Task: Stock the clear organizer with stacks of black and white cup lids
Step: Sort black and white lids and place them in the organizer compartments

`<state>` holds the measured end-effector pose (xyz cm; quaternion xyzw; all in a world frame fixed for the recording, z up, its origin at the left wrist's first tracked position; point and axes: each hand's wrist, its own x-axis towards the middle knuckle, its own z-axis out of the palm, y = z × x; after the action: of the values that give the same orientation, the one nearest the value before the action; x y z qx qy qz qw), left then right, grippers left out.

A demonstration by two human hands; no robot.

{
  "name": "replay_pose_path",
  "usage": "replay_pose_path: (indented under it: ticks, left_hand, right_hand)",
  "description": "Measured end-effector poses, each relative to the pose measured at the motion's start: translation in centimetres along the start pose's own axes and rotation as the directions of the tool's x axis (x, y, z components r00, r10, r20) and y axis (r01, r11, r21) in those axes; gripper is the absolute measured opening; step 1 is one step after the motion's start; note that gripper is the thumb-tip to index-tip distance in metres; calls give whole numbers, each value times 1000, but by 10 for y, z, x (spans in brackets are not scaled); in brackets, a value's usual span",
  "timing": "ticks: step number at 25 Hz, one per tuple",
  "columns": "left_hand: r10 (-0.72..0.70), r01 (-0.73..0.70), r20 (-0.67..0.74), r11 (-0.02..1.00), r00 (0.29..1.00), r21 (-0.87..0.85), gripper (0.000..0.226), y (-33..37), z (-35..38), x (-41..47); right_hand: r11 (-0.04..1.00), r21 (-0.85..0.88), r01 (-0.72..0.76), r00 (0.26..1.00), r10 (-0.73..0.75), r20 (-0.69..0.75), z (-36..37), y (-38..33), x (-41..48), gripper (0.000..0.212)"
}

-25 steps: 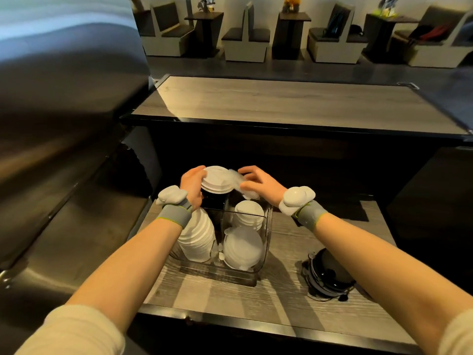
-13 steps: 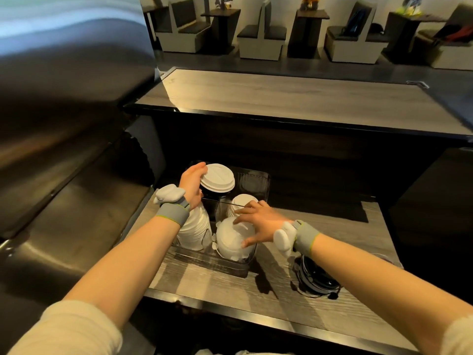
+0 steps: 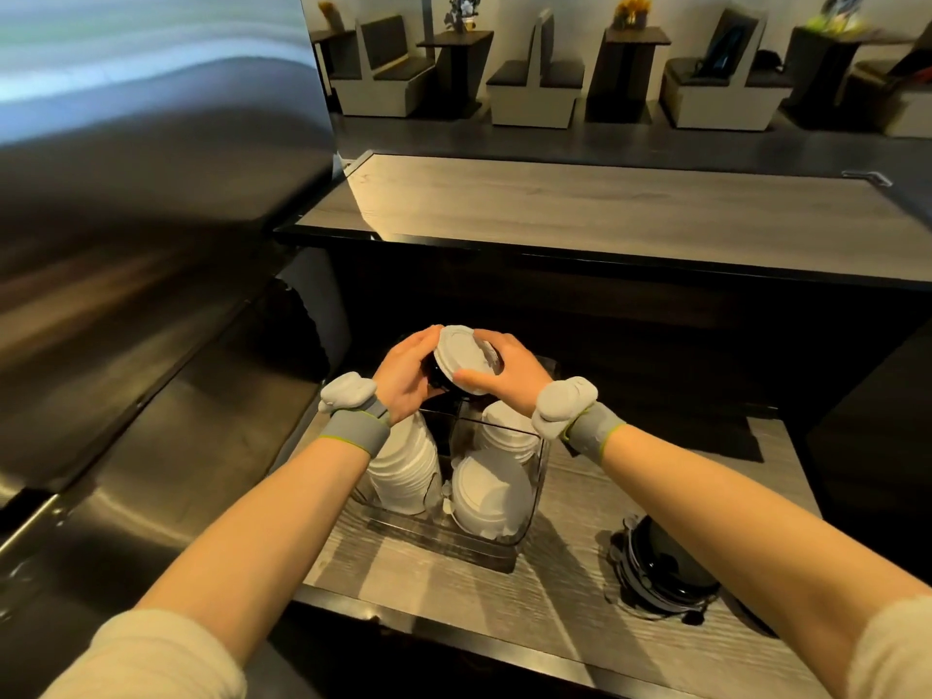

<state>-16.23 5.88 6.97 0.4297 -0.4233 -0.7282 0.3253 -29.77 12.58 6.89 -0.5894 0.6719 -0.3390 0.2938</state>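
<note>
A black plastic cup-lid stack (image 3: 433, 374) capped by a round white lid (image 3: 466, 356), axis near upright and top tipped toward camera, is over the clear plastic organizer's (image 3: 535, 489) back-left compartment. Left hand (image 3: 403, 383) curls round the black stack, and right hand (image 3: 512, 378) has thumb and curled fingers on the white lid's rim. White lid stacks (image 3: 403, 469) fill the other compartments, and loose black lids (image 3: 663, 567) lie on the counter to the right.

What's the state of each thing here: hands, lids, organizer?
left hand: grips black stack under the top white lid
right hand: holds top white lid by its rim
clear organizer: upright, white lid stacks inside
loose black lids: piled on counter, right of organizer, untouched
</note>
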Motion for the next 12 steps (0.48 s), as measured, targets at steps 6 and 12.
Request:
replay_pose_path:
  ticks: [6, 12]
  left_hand:
    - [31, -31, -45, 999, 998, 11, 38, 12, -13, 12]
    - [47, -43, -223, 999, 974, 22, 38, 18, -35, 33]
  right_hand:
    - [921, 359, -151, 987, 159, 9, -5, 8, 15, 55]
    - [811, -537, -232, 948, 311, 61, -16, 36, 32, 56]
